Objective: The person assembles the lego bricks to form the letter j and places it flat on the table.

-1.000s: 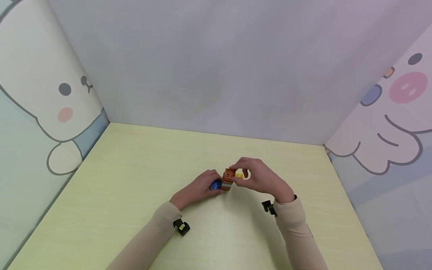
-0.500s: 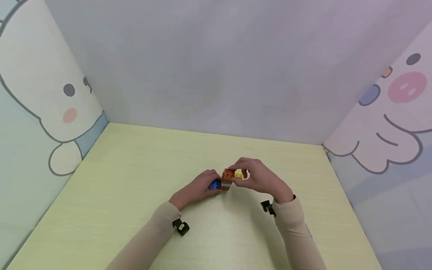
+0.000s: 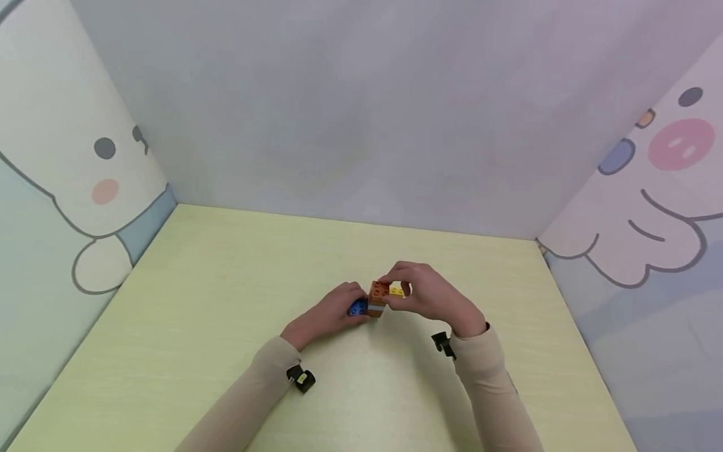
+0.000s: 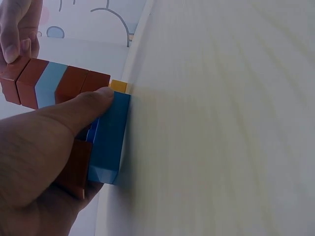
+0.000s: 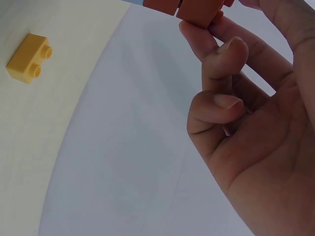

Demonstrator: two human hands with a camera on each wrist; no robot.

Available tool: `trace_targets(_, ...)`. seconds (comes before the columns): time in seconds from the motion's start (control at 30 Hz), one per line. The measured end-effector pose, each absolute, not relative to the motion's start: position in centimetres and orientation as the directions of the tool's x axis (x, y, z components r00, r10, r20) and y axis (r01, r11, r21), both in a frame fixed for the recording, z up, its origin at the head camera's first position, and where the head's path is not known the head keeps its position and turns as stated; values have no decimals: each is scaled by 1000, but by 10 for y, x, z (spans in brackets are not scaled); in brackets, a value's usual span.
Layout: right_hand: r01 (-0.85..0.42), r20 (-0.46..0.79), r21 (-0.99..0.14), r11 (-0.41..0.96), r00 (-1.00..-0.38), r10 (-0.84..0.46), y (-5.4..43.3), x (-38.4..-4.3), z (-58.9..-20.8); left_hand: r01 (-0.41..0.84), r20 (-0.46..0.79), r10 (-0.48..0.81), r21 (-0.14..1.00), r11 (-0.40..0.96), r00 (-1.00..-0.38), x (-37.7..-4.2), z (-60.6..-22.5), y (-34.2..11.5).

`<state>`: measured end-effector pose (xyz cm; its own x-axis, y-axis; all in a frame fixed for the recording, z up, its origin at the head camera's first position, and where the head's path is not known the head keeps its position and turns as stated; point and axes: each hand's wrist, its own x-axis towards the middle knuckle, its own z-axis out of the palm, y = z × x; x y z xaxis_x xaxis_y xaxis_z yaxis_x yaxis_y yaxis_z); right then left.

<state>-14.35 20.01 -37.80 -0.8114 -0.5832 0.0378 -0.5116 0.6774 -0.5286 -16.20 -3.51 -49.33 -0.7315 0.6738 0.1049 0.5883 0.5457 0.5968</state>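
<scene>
A stack of brown toy building bricks [image 4: 71,83] with one light blue layer [image 4: 50,84] rises from a blue brick [image 4: 110,132] on the table. My left hand [image 3: 330,314] grips the base of this brick stack, its thumb lying along the side near the blue brick. Another brown brick [image 4: 76,164] shows under the left palm. At the top, my right hand [image 3: 426,292] pinches the uppermost brown brick [image 3: 380,290] between thumb and fingers. In the right wrist view that brick is partly cut off by the frame edge.
A small yellow brick [image 5: 28,58] with two studs lies on the table just behind and to the right of the stack. Around the pale yellow table [image 3: 254,270] stand a grey back wall [image 3: 339,125] and side walls with cartoon animals.
Both hands keep their holds on the brick stack with almost no movement. The whole head view shifts slightly.
</scene>
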Motion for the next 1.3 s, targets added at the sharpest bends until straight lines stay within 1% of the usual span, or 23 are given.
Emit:
trace_targets(0.57, -524, 102, -553, 647, -814, -572, 206, -135, -389, 592, 104, 673, 587, 553, -732, -158, -489, -33)
trace_targets(1.07, -520, 62, -488, 701, -821, -567, 202, -133, -378, 586, 95, 668, 580, 566, -738, -157, -487, -33)
trace_targets(1.3, -518, 75, -519, 680, -820, -568, 204, -130, -380, 580, 94, 666, 589, 562, -740, -156, -488, -32)
